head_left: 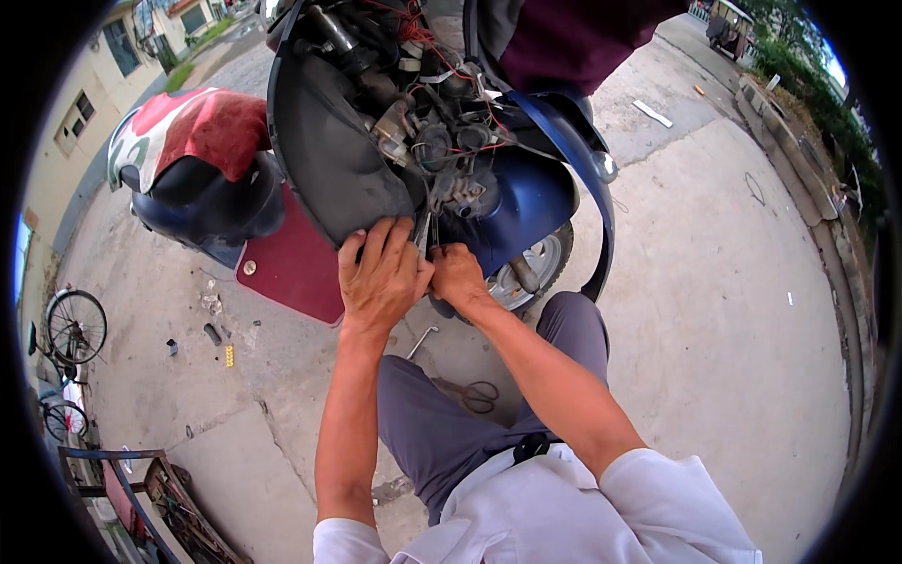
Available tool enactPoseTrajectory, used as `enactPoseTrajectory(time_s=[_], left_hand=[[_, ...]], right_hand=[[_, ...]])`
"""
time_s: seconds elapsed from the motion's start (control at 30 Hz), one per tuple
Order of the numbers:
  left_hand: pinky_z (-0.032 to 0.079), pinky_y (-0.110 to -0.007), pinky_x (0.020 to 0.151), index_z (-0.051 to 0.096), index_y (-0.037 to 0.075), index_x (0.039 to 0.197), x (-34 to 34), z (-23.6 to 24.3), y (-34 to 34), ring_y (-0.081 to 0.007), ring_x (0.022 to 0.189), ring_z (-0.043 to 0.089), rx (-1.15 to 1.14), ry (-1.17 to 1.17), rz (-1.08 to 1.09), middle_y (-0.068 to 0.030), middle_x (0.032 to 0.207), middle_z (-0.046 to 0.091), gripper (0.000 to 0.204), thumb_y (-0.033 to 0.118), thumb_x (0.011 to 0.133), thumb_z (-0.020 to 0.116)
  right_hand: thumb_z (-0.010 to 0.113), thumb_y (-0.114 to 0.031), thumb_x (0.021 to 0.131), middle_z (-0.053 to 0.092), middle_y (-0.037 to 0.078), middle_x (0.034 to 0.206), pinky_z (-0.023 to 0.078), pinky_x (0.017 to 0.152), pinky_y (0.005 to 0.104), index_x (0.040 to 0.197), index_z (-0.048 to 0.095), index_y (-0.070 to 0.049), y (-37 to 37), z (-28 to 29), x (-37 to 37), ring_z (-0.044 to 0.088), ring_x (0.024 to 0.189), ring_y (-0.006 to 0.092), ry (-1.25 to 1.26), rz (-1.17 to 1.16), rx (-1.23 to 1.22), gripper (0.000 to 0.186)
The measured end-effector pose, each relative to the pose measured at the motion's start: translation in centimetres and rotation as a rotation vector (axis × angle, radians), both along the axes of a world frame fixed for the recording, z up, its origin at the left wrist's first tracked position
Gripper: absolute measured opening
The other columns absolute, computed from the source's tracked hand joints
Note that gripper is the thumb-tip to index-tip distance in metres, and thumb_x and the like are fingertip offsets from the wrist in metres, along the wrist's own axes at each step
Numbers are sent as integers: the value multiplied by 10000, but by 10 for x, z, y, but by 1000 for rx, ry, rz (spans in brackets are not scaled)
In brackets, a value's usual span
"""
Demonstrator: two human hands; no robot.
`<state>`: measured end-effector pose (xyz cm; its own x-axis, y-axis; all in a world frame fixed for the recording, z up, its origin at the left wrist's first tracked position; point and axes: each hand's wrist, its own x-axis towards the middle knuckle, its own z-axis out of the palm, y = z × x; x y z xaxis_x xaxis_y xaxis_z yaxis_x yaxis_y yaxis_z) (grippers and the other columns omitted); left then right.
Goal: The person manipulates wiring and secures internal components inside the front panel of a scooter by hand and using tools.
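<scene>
A dark blue scooter (526,202) stands in front of me with its front opened up, wires and parts bare. My left hand (383,277) is closed at the lower edge of a black plastic panel (343,155), fingers bent over it and thumb toward the right. Close beside it, my right hand (458,275) is closed low by the exposed parts; what its fingers grip is hidden. Thin metal pieces show between the two hands, too small to name. Above them sits a cluster of connectors and red wires (413,33).
Scissors (479,397) and a bent metal rod (423,342) lie on the concrete between my legs. At left are the scooter's seat with a red cloth (216,132), small scattered parts, a bicycle (75,326) and a framed box of tools (183,508). A kerb (799,169) runs along the right.
</scene>
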<state>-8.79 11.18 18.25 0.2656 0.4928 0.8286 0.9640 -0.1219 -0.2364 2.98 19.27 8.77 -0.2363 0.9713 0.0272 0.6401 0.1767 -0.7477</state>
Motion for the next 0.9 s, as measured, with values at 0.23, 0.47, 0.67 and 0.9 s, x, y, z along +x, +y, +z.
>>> enactPoseTrajectory(time_s=[0.23, 0.47, 0.67, 0.9], left_hand=[[338, -399, 1047, 630, 129, 762, 1, 3, 2, -137, 1099, 630, 19, 26, -8, 44, 1140, 704, 89, 201, 755, 682], [337, -395, 1041, 620, 130, 755, -1, 4, 0, -133, 1083, 636, -2, 39, 24, 44, 1130, 707, 85, 196, 763, 674], [340, -398, 1037, 617, 127, 754, 1, 6, -1, -141, 1073, 641, -6, 45, 37, 43, 1125, 709, 81, 181, 753, 678], [344, -399, 1034, 614, 123, 748, 3, 7, -1, -148, 1073, 640, -14, 40, 32, 41, 1124, 710, 89, 175, 737, 684]], right_hand=[[614, -416, 915, 723, 244, 1095, 561, 896, 490, 1072, 711, 54, 11, 29, -7, 693, 1074, 411, -120, 310, 49, 504], [611, -320, 930, 730, 246, 831, 556, 821, 472, 879, 726, 74, -2, 45, 10, 737, 906, 369, 189, 324, -253, 414], [490, -290, 1005, 715, 210, 772, 541, 843, 476, 900, 764, -36, -22, 63, 42, 703, 881, 426, 288, -12, -45, 388], [499, -292, 1007, 721, 189, 742, 548, 830, 452, 855, 764, -30, -5, 81, 53, 726, 853, 385, 316, -97, -150, 402]])
